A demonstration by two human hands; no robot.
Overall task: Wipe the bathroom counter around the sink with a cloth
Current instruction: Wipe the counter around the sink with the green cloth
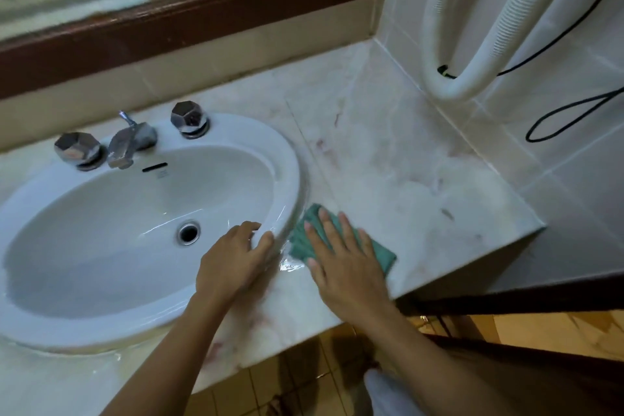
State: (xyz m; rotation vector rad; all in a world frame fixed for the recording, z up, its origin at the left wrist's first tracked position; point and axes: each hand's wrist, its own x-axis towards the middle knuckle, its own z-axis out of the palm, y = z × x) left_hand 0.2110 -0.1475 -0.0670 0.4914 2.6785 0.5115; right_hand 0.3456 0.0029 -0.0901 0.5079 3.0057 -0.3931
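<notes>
Two bare forearms, no sleeves, left hand point(233, 260) and right hand point(344, 263) without rings

You see a teal-green cloth point(341, 240) on the counter point(405, 159), which is pale cream marble with faint pink and grey veining. The sink point(135, 213) is plain glossy white, with a dark overflow slot and a chrome drain ring. Your faucet point(130, 142) and its two faceted knobs point(189, 118) are chrome. The mirror frame point(202, 17) is dark reddish-brown wood. The wall tiles point(574, 179) are off-white with paler grout lines. The ribbed hose point(472, 27) is white; the cable point(557, 118) is black. The floor tiles point(304, 382) are yellow-brown.
</notes>
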